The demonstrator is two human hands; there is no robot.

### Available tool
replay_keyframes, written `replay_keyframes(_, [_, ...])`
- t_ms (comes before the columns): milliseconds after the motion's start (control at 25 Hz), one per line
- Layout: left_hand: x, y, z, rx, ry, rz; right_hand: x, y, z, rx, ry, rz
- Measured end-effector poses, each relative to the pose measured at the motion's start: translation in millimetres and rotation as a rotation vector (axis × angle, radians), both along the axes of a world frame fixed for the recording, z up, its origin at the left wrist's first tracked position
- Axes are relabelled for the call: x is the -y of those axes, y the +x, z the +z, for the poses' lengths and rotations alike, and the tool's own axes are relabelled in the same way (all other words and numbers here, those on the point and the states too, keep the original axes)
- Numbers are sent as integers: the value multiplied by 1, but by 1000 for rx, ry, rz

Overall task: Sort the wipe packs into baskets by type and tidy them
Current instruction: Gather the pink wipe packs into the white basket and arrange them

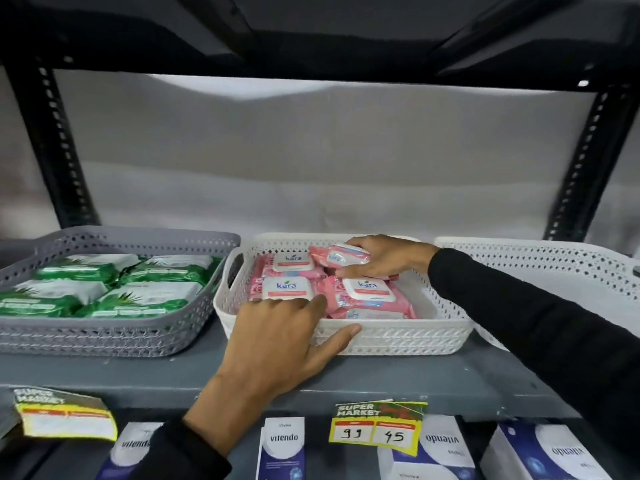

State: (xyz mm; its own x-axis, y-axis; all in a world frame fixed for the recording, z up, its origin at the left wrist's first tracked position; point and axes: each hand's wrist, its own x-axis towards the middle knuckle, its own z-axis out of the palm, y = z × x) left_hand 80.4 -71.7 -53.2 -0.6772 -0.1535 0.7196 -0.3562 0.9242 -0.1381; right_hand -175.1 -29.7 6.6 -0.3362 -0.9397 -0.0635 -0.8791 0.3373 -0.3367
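Note:
A white basket point(398, 336) in the middle of the shelf holds several pink Kara wipe packs point(367, 294). My left hand point(277, 344) grips its front rim, fingers inside against a pack, thumb on the outer wall. My right hand point(384, 256) reaches in from the right and closes on a tilted pink pack point(337, 255) at the back of the basket. To the left, a grey basket point(104, 336) is filled with green wipe packs point(114, 285) lying flat.
A second white basket point(540, 258) stands at the right, its inside hidden by my sleeve. Black perforated uprights point(59, 140) flank the shelf. Price tags point(377, 426) hang on the shelf's front edge, with Vitendo boxes point(282, 448) on the shelf below.

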Motion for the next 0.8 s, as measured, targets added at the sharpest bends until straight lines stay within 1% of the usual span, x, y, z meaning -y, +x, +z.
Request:
replay_keyframes(120, [-1,-1,-1,-9,25,-10,1,-3,-4,60,3,9])
replay_keyframes(440, [-3,3,2,39,57,-16,-8,0,5,-12,-40,3])
replay_keyframes(600, [-4,2,5,50,99,11,-18,1,10,-47,-144,26])
replay_keyframes(800, [1,0,27,43,229,-18,-33,9,20,-145,-331,81])
